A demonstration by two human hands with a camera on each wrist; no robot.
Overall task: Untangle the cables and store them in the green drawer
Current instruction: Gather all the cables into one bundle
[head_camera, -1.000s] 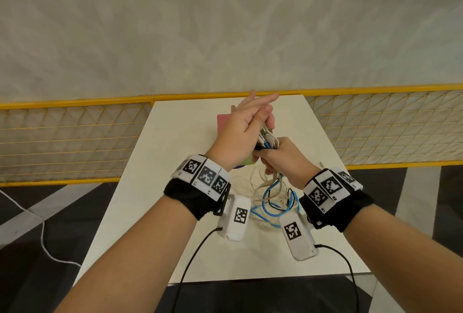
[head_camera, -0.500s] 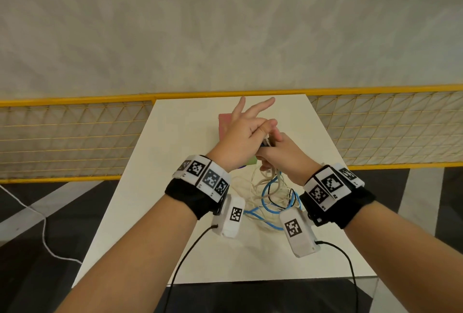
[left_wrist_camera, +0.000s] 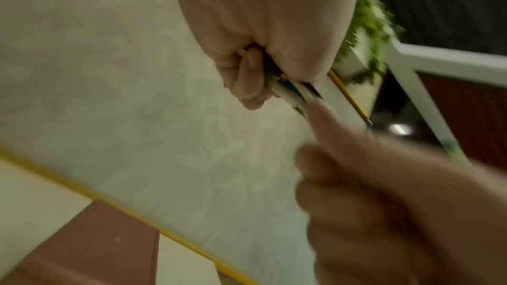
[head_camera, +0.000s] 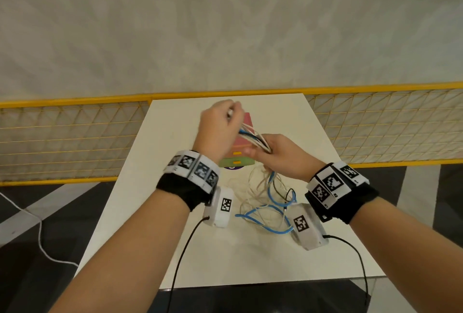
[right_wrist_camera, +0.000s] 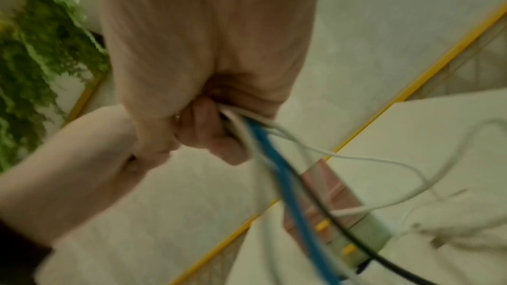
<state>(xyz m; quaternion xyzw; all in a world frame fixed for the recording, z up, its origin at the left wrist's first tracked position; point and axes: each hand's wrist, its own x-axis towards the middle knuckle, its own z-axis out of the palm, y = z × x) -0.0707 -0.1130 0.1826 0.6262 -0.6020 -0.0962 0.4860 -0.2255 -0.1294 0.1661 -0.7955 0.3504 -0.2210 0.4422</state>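
Gripping the bundle of cables (head_camera: 253, 137) in both fists, left hand (head_camera: 220, 127) and right hand (head_camera: 280, 154), above the desk (head_camera: 175, 137); loose loops trailing down beside the green drawer (head_camera: 236, 162).

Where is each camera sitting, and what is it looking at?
Head: worn on the head, looking down at the table, drawers, both forearms and hands.
Left wrist: under the left wrist, looking along the left hand gripping the cables; the right hand shows blurred.
Right wrist: under the right wrist, looking along the right hand gripping the cables; the left forearm shows.
All three share the cable bundle and both hands or arms.
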